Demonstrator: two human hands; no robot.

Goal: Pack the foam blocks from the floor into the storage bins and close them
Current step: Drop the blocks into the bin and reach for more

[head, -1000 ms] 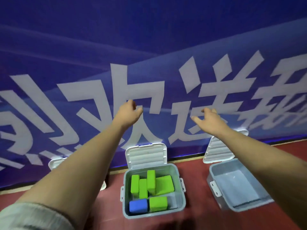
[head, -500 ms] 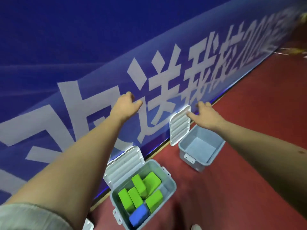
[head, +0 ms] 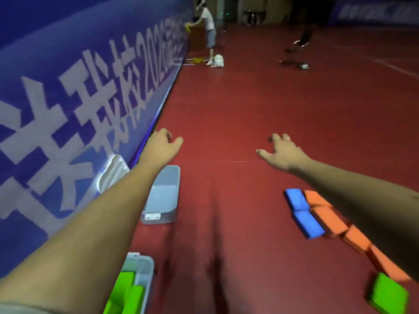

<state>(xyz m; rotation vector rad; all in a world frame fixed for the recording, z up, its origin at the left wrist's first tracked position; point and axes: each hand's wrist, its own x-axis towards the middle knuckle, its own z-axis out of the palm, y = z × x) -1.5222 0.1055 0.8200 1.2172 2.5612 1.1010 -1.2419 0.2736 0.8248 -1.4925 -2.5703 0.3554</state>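
Observation:
Both my arms reach forward over the red floor. My left hand hangs in the air with loosely curled fingers and holds nothing. My right hand is spread, also holding nothing. Under my left forearm stands an empty grey storage bin with its white lid leaning open against the wall. At the bottom left a second bin holds green foam blocks. On the floor at the right lie blue blocks, a row of orange blocks and one green block.
A blue banner wall with white lettering runs along the left. Far ahead another person stands by the wall with items on the floor near their feet. A stand is at the far right.
My view has swung right, away from the wall and along the floor. The bin with green blocks has slid to the bottom left, and loose blocks on the floor have come into view.

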